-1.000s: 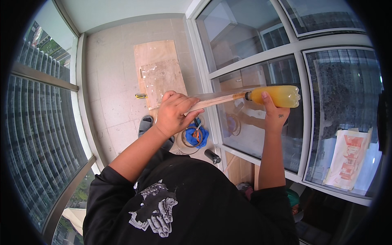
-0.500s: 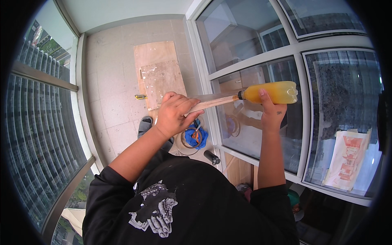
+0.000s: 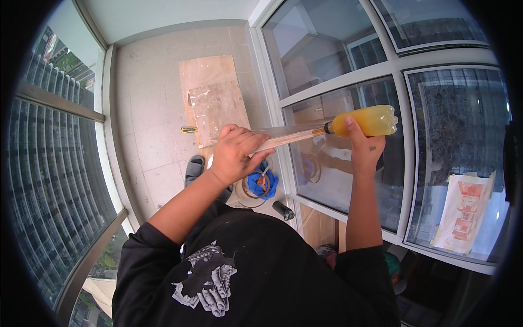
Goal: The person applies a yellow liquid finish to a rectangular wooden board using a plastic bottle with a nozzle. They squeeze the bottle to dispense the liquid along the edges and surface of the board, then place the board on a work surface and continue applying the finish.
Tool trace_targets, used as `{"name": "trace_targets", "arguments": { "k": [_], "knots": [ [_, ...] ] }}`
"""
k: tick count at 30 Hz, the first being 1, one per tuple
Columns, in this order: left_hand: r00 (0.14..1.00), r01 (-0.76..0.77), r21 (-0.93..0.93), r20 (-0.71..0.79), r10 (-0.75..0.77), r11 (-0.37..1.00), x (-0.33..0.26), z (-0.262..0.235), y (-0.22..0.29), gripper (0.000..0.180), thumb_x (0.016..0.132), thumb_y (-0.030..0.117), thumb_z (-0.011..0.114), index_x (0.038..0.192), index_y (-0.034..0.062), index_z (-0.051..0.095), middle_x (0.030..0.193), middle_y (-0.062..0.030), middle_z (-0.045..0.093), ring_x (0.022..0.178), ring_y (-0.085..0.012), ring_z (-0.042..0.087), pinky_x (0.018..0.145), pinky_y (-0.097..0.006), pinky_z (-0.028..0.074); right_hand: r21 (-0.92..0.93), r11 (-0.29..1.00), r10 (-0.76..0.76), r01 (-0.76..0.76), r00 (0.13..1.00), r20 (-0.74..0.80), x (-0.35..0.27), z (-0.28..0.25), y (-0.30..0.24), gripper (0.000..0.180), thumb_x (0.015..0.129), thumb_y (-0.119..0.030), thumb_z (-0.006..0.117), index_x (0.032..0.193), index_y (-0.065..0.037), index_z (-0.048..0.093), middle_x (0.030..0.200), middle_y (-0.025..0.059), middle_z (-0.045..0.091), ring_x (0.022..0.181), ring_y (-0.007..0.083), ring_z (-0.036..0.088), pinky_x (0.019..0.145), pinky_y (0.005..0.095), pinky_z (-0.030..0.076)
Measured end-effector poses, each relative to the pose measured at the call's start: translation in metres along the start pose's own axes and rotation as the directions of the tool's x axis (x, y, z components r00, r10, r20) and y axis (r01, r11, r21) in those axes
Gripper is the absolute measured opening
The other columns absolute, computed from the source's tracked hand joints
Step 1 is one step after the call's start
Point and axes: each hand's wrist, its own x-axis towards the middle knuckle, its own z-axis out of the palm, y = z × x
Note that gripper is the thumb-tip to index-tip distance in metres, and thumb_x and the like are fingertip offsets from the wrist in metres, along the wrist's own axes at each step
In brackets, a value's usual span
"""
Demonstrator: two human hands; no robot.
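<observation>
My left hand (image 3: 233, 153) is closed around the near end of a long, thin piece of pale wood (image 3: 293, 138), fingers over its top and thumb below. A greyish, see-through-looking face shows along its upper side. My right hand (image 3: 366, 146) grips a clear plastic bottle (image 3: 371, 121) of yellow liquid, thumb along its side. The bottle lies nearly level, its dark neck pointing left at the wood's far end. An amber-brown patch (image 3: 318, 132) shows on the wood beside that neck. Whether neck and wood touch, I cannot tell.
Paint-spotted boards (image 3: 218, 106) lie on the tiled floor, with a yellow cutter knife (image 3: 189, 129) beside them. Below my hands are a blue plastic bag (image 3: 267, 185) with a ring-shaped thing and a black cylinder (image 3: 283, 210). Framed glass panes (image 3: 332, 163) stand close on the right.
The bottle and my right hand have shifted slightly right and up. My left hand and the wood have moved a little to the right too; both grips are unchanged.
</observation>
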Motion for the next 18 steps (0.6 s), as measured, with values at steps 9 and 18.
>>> {"name": "trace_targets", "arguments": {
  "k": [9, 18],
  "knots": [
    [1.000, 0.001, -0.002, -0.002, -0.001, 1.000, 0.001, -0.001, 0.000, 0.034, 0.074, 0.023, 0.085, 0.102, 0.0086, 0.072, 0.085, -0.0028, 0.069, 0.077, -0.0214, 0.063, 0.081, -0.035, 0.043, 0.105, 0.994, 0.012, -0.014, 1.000, 0.025, -0.014, 0.014, -0.007, 0.031, 0.082, -0.010, 0.084, 0.105, 0.003, 0.067, 0.097, 0.0083, 0.071, 0.086, 0.0145, 0.066, 0.081, 0.0284, 0.053],
    [1.000, 0.003, 0.002, -0.003, -0.003, 1.000, 0.000, 0.000, 0.003, 0.034, 0.073, 0.023, 0.086, 0.101, 0.0088, 0.072, 0.085, -0.0032, 0.069, 0.078, -0.0216, 0.063, 0.082, -0.035, 0.043, -0.018, 1.000, 0.012, -0.015, 0.985, -0.174, 0.021, -0.036, 0.038, 0.032, 0.084, -0.013, 0.082, 0.107, 0.003, 0.065, 0.101, 0.0083, 0.068, 0.089, 0.0151, 0.064, 0.082, 0.0290, 0.051]
  ]
}}
